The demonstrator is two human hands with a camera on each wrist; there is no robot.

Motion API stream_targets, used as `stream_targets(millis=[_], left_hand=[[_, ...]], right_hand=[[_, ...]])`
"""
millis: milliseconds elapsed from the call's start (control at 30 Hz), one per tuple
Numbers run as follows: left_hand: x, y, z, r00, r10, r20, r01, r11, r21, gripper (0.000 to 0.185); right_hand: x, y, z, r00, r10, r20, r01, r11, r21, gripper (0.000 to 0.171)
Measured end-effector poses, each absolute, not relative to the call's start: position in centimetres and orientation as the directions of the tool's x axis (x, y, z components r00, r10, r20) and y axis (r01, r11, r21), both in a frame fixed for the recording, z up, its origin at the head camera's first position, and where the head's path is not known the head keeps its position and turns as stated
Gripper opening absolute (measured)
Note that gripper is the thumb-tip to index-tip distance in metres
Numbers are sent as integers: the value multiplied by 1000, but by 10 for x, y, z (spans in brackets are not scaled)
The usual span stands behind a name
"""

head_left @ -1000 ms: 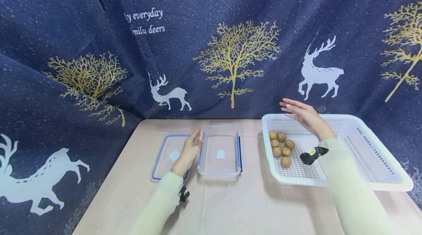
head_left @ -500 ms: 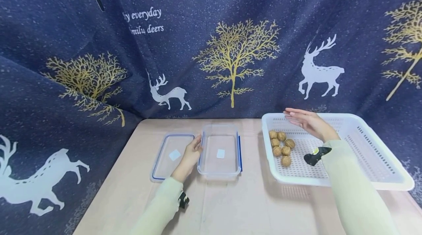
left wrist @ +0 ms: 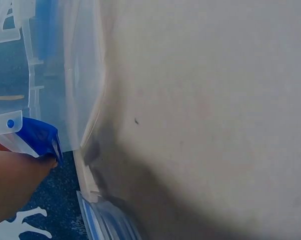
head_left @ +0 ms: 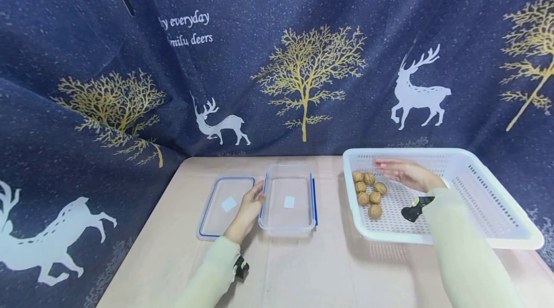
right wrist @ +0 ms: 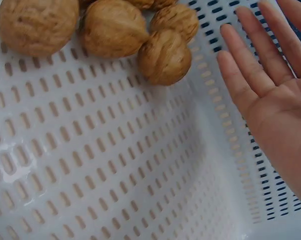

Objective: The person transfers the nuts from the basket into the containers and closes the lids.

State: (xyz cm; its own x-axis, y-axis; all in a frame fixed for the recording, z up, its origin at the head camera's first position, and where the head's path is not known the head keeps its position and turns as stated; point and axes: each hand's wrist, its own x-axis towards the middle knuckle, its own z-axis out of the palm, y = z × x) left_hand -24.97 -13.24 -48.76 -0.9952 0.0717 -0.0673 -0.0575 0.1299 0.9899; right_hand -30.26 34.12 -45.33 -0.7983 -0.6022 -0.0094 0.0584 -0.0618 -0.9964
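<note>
Head view: before us the clear plastic box (head_left: 287, 227) sits on the pale worktop (head_left: 311, 274), its long axis running away from us and a short end facing us. Beside it lies the flat, blue-edged lid (head_left: 218, 213), pointing much the same way but slanting rightward. Our left hand (head_left: 248, 209) meets the box's left rim; the white basket (head_left: 489, 202) stretches crosswise, with round walnuts (head_left: 363, 197) clustered at its left end. Above them, our right hand (head_left: 407, 175) is unclenched and holds nothing, fingers pointing left.

Left wrist view: we see our left hand against a glossy blue latch (left wrist: 38, 135) on the translucent box; whether it grasps the latch, we cannot tell.

Right wrist view: we see wrinkled brown shells, smooth slotted plastic and our bare palm, fingers straight and slightly spread.
</note>
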Motion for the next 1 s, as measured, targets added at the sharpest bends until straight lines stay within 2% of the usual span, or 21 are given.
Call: stream_targets(millis=[200, 333, 633, 833, 1000], left_hand=[[-248, -133, -489, -994, 71, -80, -71, 121, 990, 51], [-248, -131, -488, -994, 58, -87, -79, 127, 989, 51], [-247, -131, -487, -995, 52, -88, -81, 131, 988, 51], [-248, -131, -489, -996, 57, -71, -66, 98, 993, 50], [-248, -130, -489, -996, 52, -75, -70, 86, 994, 51]], right_hand=[[-300, 344, -463, -822, -546, -161, 128, 98, -987, 55], [-298, 348, -470, -814, -529, -241, 165, 187, -968, 58], [-295, 355, -481, -773, -585, -247, 212, 129, -969, 50], [-295, 354, -481, -739, -615, -275, 220, 165, -961, 47], [-293, 353, -482, -749, -597, -287, 220, 185, -958, 47]])
